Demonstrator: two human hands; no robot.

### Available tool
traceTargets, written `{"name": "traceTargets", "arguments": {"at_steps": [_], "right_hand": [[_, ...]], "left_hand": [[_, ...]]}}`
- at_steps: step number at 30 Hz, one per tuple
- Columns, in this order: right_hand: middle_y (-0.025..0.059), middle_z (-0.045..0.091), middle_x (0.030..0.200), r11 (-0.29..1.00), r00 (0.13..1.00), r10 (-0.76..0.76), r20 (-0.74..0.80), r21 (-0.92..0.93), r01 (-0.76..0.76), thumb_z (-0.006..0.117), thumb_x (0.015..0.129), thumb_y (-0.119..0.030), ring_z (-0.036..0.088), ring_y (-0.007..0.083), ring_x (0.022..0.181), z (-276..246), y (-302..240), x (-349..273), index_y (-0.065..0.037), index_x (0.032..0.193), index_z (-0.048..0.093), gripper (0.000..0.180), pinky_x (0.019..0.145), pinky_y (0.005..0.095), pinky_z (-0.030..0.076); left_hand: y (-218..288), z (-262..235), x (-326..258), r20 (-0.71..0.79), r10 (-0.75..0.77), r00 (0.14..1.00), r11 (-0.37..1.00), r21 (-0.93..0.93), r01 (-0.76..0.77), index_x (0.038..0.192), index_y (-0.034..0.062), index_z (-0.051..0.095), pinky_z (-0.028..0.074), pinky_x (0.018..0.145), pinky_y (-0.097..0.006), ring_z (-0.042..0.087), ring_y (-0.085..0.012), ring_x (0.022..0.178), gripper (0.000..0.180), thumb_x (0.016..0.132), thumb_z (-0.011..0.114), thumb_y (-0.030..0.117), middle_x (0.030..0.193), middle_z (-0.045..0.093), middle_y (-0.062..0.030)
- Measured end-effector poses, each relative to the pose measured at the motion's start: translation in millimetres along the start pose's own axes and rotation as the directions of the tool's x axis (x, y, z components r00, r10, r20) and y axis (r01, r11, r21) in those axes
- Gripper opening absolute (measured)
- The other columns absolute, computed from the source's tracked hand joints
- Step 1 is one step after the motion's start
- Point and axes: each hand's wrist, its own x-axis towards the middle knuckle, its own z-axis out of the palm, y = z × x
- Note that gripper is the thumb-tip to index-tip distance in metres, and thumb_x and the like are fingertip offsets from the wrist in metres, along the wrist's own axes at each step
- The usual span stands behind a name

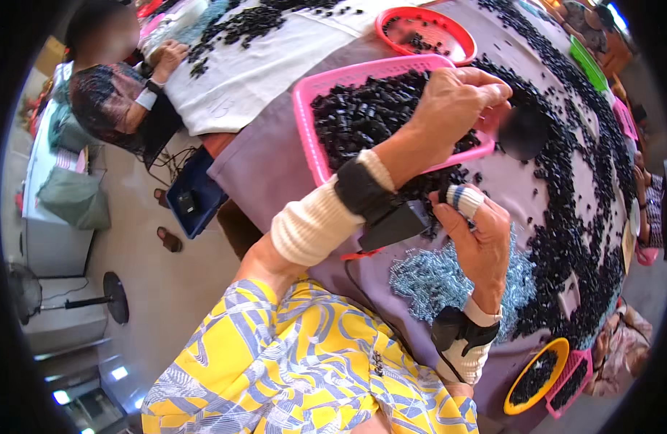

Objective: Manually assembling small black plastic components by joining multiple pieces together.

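My left hand (453,105) is raised over the right part of a pink basket (303,119) heaped with small black pieces (359,108). Its thumb and fingers are pinched together; whatever is between them is too small or hidden to name. Lower and nearer to me, my right hand (482,239) is closed, thumb against curled fingers, with a striped white band on one finger. What it holds, if anything, cannot be made out. Beneath and around this hand lies a pile of small clear bluish pieces (427,282). A dark box-shaped thing (395,228) sits below my left wrist.
Loose black pieces (565,253) cover much of the cloth-covered table's right side. A red tray (456,36) stands beyond the basket; a yellow bowl (518,376) is at lower right. Another person (112,101) works at far left. A blue bin (192,195) stands on the floor.
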Motion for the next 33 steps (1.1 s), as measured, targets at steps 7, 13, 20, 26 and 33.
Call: {"name": "traceTargets", "arguments": {"at_steps": [7, 13, 20, 26, 33], "right_hand": [[0.0100, 0.063, 0.077, 0.991, 0.983, 0.034, -0.180, 0.131, -0.010, 0.065, 0.080, 0.001, 0.060, 0.0171, 0.064, 15.0, -0.8, 1.0, 0.003, 0.088, 0.063, 0.009, 0.057, 0.0279, 0.046], [0.0106, 0.063, 0.074, 0.972, 0.981, 0.193, 0.011, 0.132, -0.192, 0.063, 0.084, -0.009, 0.057, 0.0175, 0.062, 18.5, 9.3, -4.4, 0.003, 0.094, 0.063, 0.015, 0.060, 0.0280, 0.046], [0.0121, 0.064, 0.078, 0.941, 0.983, 0.080, 0.164, 0.312, -0.129, 0.065, 0.085, -0.015, 0.061, 0.0169, 0.067, 34.7, 12.3, -7.4, 0.003, 0.099, 0.060, 0.023, 0.063, 0.0297, 0.048], [0.0138, 0.062, 0.073, 0.916, 0.990, 0.121, 0.072, 0.376, -0.139, 0.064, 0.083, -0.009, 0.060, 0.0214, 0.064, 41.1, 9.9, -5.4, 0.004, 0.095, 0.060, 0.018, 0.060, 0.0312, 0.047], [0.0148, 0.058, 0.069, 0.916, 1.000, 0.022, -0.015, 0.401, -0.014, 0.064, 0.081, -0.005, 0.056, 0.0261, 0.059, 34.7, -6.2, 2.0, 0.003, 0.091, 0.061, 0.013, 0.057, 0.0320, 0.045]], "left_hand": [[-17.4, -15.9, 19.9, -0.066, -0.064, 0.996, 0.996, -0.070, 0.059, 0.098, -0.0004, 0.062, 0.055, 0.065, -0.028, 0.064, -0.0154, 0.072, 0.018, 0.089, 0.059, 0.015, 0.085, 0.066, -0.0089], [-7.6, -29.3, 26.8, -0.071, -0.079, 0.994, 0.978, -0.199, 0.063, 0.099, 0.0011, 0.063, 0.055, 0.068, -0.031, 0.064, -0.0168, 0.074, 0.018, 0.089, 0.058, 0.015, 0.087, 0.066, -0.0098], [8.5, -33.2, 30.8, -0.079, -0.031, 0.996, 0.959, -0.282, 0.008, 0.099, 0.0019, 0.062, 0.054, 0.072, -0.036, 0.064, -0.0212, 0.076, 0.016, 0.090, 0.055, 0.013, 0.088, 0.067, -0.0100], [15.4, -33.7, 30.2, 0.084, -0.029, 0.996, 0.863, -0.501, 0.067, 0.099, 0.0020, 0.061, 0.053, 0.075, -0.039, 0.064, -0.0207, 0.076, 0.016, 0.090, 0.055, 0.014, 0.086, 0.067, -0.0095], [25.3, -29.6, 31.7, 0.106, 0.049, 0.993, 0.765, -0.643, 0.031, 0.097, 0.0026, 0.062, 0.055, 0.070, -0.039, 0.065, -0.0209, 0.073, 0.016, 0.090, 0.056, 0.016, 0.085, 0.067, -0.0085]]}}
